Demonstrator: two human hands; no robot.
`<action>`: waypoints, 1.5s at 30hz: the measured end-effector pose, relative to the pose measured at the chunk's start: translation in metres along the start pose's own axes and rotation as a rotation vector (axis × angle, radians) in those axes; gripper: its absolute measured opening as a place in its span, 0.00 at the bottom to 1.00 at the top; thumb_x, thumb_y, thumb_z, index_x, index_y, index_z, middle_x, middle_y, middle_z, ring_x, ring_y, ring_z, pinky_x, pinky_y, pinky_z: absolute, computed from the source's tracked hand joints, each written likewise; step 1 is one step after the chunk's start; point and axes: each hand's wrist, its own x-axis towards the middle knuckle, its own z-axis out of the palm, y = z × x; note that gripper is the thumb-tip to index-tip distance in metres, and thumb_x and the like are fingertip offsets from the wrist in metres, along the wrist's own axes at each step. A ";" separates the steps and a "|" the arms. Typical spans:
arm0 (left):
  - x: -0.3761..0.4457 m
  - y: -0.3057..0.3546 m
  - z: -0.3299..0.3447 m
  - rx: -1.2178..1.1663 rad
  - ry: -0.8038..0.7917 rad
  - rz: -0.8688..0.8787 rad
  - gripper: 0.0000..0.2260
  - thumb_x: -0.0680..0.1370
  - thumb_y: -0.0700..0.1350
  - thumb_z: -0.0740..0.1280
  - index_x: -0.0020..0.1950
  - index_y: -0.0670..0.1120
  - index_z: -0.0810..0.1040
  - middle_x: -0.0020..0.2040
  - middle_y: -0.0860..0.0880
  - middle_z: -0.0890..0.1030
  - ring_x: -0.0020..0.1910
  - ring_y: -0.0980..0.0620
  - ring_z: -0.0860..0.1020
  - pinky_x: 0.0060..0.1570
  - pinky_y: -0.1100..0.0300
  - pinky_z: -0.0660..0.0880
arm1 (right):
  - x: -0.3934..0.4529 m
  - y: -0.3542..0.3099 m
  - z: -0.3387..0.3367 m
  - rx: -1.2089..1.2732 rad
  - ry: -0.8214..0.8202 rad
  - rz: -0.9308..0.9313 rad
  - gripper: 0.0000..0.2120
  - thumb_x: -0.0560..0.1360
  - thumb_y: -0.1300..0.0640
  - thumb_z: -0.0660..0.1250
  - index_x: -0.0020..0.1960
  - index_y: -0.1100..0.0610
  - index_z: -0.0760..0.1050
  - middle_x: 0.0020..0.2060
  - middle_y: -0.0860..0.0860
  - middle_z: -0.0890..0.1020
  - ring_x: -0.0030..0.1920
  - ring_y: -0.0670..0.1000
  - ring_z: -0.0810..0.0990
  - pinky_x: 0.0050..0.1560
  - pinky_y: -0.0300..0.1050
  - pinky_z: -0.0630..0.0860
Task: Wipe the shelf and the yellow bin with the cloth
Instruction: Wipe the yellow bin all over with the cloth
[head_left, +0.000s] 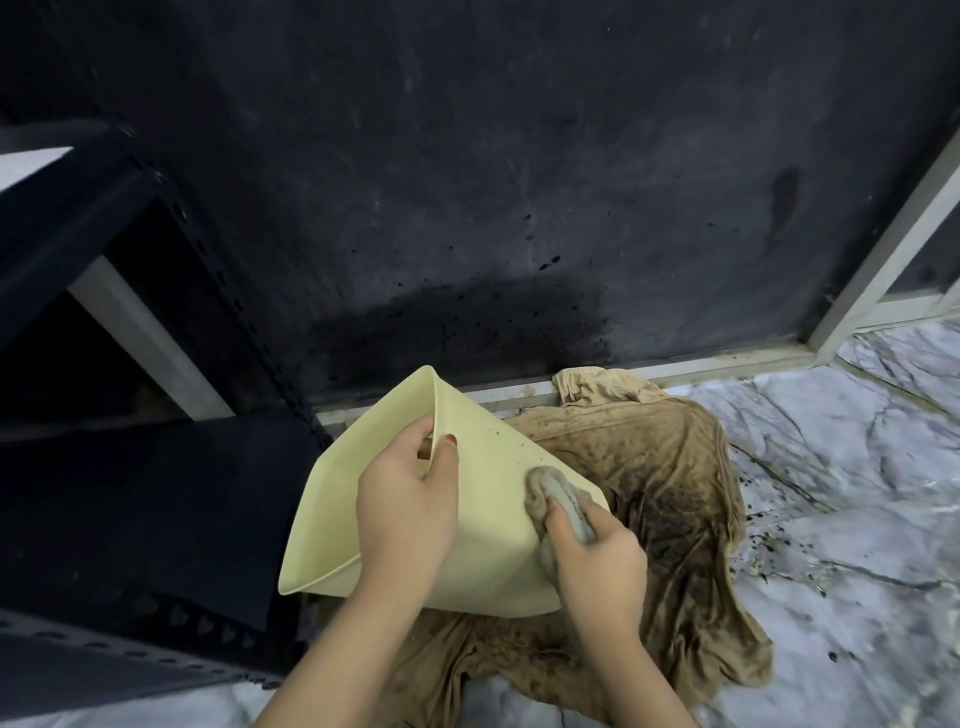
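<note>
A pale yellow bin (483, 551) is tipped on its side in the middle of the view, its open mouth facing left. My left hand (410, 499) grips its upper rim, thumb outside and fingers inside. My right hand (597, 551) is closed on a bunched grey cloth (556, 493) and presses it against the bin's outer wall on the right. Small dark specks dot that wall above the cloth. The dark blue metal shelf (156, 519) stands at the left, beside the bin.
A large stained brown cloth (670, 499) lies crumpled on the marble-patterned floor (841, 467) under and to the right of the bin. A dark wall (467, 182) with a white frame (883, 249) rises behind. Dark specks are scattered on the floor at the right.
</note>
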 end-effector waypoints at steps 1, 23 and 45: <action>-0.001 0.000 0.000 -0.007 0.003 0.006 0.12 0.77 0.46 0.62 0.58 0.52 0.79 0.42 0.55 0.80 0.25 0.58 0.71 0.26 0.70 0.66 | -0.001 -0.007 0.002 -0.004 -0.016 -0.043 0.14 0.72 0.50 0.67 0.53 0.54 0.81 0.44 0.54 0.84 0.46 0.55 0.79 0.46 0.47 0.73; 0.000 -0.015 -0.009 -0.074 0.036 -0.009 0.09 0.77 0.45 0.61 0.53 0.53 0.80 0.31 0.50 0.79 0.24 0.56 0.69 0.26 0.67 0.65 | 0.062 0.002 0.006 -0.094 -0.043 0.127 0.19 0.73 0.48 0.65 0.60 0.55 0.77 0.51 0.59 0.83 0.53 0.62 0.79 0.50 0.49 0.73; 0.001 0.010 0.004 0.104 -0.119 0.009 0.08 0.77 0.49 0.60 0.50 0.50 0.77 0.41 0.54 0.80 0.34 0.53 0.76 0.38 0.55 0.72 | -0.001 -0.029 0.023 0.068 0.024 -0.169 0.25 0.68 0.40 0.58 0.58 0.50 0.79 0.48 0.48 0.84 0.50 0.52 0.79 0.53 0.51 0.76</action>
